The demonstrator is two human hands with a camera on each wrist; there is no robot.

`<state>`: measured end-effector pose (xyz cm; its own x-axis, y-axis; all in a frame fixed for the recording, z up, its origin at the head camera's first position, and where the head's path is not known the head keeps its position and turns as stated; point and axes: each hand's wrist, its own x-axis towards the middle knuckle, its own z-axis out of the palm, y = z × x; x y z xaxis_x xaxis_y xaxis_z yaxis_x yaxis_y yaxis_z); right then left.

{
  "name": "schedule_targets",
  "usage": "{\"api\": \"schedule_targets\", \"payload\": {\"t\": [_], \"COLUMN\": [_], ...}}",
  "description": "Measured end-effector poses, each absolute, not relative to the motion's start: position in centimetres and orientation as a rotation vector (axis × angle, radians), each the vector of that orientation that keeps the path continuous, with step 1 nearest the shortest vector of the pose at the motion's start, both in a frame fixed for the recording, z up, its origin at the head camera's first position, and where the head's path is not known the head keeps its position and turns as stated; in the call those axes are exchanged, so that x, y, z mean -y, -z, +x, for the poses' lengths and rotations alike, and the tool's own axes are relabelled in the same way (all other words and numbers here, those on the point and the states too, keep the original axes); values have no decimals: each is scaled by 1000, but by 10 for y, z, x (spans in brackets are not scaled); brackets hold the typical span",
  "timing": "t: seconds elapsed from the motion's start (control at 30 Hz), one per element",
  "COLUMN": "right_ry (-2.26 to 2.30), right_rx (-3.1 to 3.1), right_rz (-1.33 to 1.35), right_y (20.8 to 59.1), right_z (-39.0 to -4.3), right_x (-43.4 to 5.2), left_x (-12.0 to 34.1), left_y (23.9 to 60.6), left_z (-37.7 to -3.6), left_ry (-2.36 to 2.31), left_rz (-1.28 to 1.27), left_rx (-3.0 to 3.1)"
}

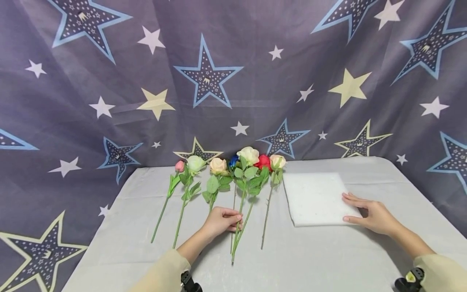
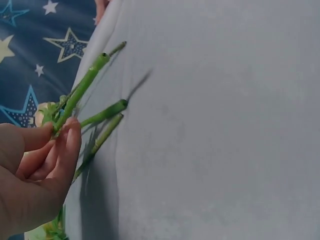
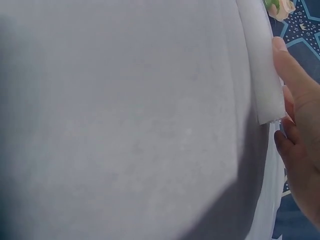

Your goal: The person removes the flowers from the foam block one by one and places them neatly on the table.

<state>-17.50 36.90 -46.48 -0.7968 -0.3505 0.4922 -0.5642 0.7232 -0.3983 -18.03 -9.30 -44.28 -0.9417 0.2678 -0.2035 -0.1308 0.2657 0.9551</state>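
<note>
In the head view my left hand [image 1: 223,221] pinches the green stem of a white rose [image 1: 249,155] between thumb and fingers. The left wrist view shows that stem [image 2: 82,89] rising from the fingertips, its cut end above the cloth and other stem ends close by. Behind the white rose are a red rose [image 1: 263,162] and a partly hidden blue flower [image 1: 232,161]. My right hand [image 1: 375,217] rests with fingers spread at the right edge of a flat white foam-like pad [image 1: 317,198]. Its thumb lies along the pad's edge [image 3: 264,70] in the right wrist view.
Left of the held rose lie a pink tulip [image 1: 179,166], a pale green rose [image 1: 196,163] and a peach rose [image 1: 219,166]. Another peach rose [image 1: 278,162] lies between the bunch and the pad. A star-patterned curtain [image 1: 255,81] hangs behind the grey-clothed table [image 1: 120,251].
</note>
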Motion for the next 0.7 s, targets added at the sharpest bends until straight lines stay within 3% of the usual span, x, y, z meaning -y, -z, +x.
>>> {"api": "schedule_targets", "payload": {"t": [0.3, 0.7], "right_ry": [-731, -648], "right_rx": [2553, 2565], "right_rz": [758, 626], "right_y": [457, 445], "right_z": [-183, -171], "right_x": [-368, -371], "left_x": [111, 180], "left_y": [428, 391], "left_z": [-177, -182], "left_ry": [-1430, -1126], "left_rz": [394, 384], "left_rx": [-2683, -3172]}}
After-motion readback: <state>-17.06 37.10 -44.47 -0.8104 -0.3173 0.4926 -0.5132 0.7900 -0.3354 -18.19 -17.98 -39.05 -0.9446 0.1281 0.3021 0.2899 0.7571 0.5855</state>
